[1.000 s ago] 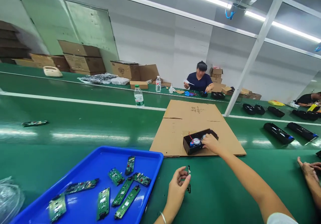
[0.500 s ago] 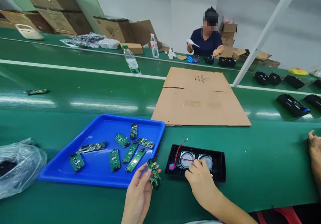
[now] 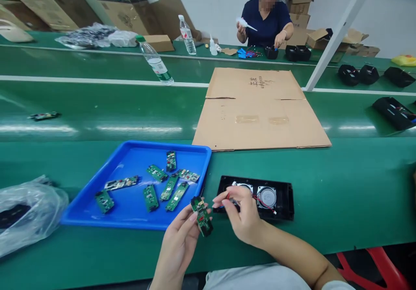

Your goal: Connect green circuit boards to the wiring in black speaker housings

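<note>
A green circuit board (image 3: 202, 217) is held between the thumb and fingers of my left hand (image 3: 182, 238), in front of the blue tray's right corner. My right hand (image 3: 242, 214) is over the left part of a black housing (image 3: 284, 201), its thumb and fingertips pinched at a red wire (image 3: 227, 196). Two round speakers sit in the housing; the right one (image 3: 267, 197) shows fully, while my fingers partly cover the left one. A thin red and black wire with a white plug lies across the right speaker.
A blue tray (image 3: 130, 220) with several circuit boards is at left, beside a plastic bag (image 3: 35, 220). Flattened cardboard (image 3: 260, 130) lies behind the housing. Across the bench, a person (image 3: 266, 17) holds a white bottle near black housings. A water bottle (image 3: 157, 65) stands on the left.
My right hand has moved left from the speakers to the red wire. The thin speaker wire now lies over the right speaker. My left hand still holds the board. The view has shifted.
</note>
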Tool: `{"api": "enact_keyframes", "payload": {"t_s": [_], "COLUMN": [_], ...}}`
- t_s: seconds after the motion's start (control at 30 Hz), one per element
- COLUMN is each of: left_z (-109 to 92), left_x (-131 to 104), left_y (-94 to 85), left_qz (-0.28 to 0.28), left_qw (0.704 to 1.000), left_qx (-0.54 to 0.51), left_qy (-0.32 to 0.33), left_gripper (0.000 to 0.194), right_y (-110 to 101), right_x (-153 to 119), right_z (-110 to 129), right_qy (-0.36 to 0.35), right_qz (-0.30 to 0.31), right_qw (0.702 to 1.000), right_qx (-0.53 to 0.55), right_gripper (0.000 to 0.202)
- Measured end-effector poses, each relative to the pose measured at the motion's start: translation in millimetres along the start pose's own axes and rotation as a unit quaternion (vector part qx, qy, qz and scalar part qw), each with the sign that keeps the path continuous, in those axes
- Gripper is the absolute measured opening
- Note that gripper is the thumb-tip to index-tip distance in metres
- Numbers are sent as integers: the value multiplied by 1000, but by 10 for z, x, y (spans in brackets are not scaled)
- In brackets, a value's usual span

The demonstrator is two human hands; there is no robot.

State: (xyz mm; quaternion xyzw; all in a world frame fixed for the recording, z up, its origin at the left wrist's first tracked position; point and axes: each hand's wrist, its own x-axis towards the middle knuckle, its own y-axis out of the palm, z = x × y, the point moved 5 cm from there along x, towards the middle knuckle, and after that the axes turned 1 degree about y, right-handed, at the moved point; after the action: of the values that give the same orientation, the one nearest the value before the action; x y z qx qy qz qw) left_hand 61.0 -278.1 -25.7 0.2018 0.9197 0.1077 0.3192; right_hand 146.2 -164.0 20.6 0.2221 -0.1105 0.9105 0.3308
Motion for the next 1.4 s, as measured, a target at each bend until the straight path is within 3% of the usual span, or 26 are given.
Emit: {"api": "enact_keyframes", "payload": {"t_s": [0.07,0.13,0.2,0.3,0.43,0.63,0.87,0.97,1.07,1.23,1.3,1.4], "left_z": [2,8,11,-9,-79,-175,-88,-67,-52,-6,-8,-22], "left_x": [-11,-28,-50,-80,-101,-116,-115,-139,-139,-89,-83,-106], "left_y": [30,79,134,184,184,129,184,222,248,284,286,295], "left_qz": [25,58,91,115,103,36,25,18,22,58,57,53], "left_qw": [1000,998,996,993,991,977,991,992,994,997,996,995], "left_qx": [-2,-7,-10,-2,49,145,33,10,-3,-36,-51,-62], "left_qy": [-2,-2,0,17,66,150,127,122,103,33,37,57], "left_gripper": [42,44,46,47,48,43,44,46,51,46,41,35], "right_y": [-71,-133,-167,-166,-144,-117,-82,-76,-116,-254,-268,-227], "right_x": [-14,-5,31,100,139,115,54,36,44,106,143,173], "right_z": [-30,-54,-40,38,123,99,65,70,57,26,49,84], "right_qy": [47,99,128,104,41,11,-11,-6,41,151,151,127], "right_qz": [-34,-46,-9,83,113,86,56,42,49,65,86,127], "right_qw": [994,986,988,990,986,979,972,974,980,986,985,983], "right_qx": [95,125,87,-36,-117,-186,-228,-223,-186,-7,20,-28], "right_gripper": [31,31,22,12,15,20,26,25,22,21,20,17]}}
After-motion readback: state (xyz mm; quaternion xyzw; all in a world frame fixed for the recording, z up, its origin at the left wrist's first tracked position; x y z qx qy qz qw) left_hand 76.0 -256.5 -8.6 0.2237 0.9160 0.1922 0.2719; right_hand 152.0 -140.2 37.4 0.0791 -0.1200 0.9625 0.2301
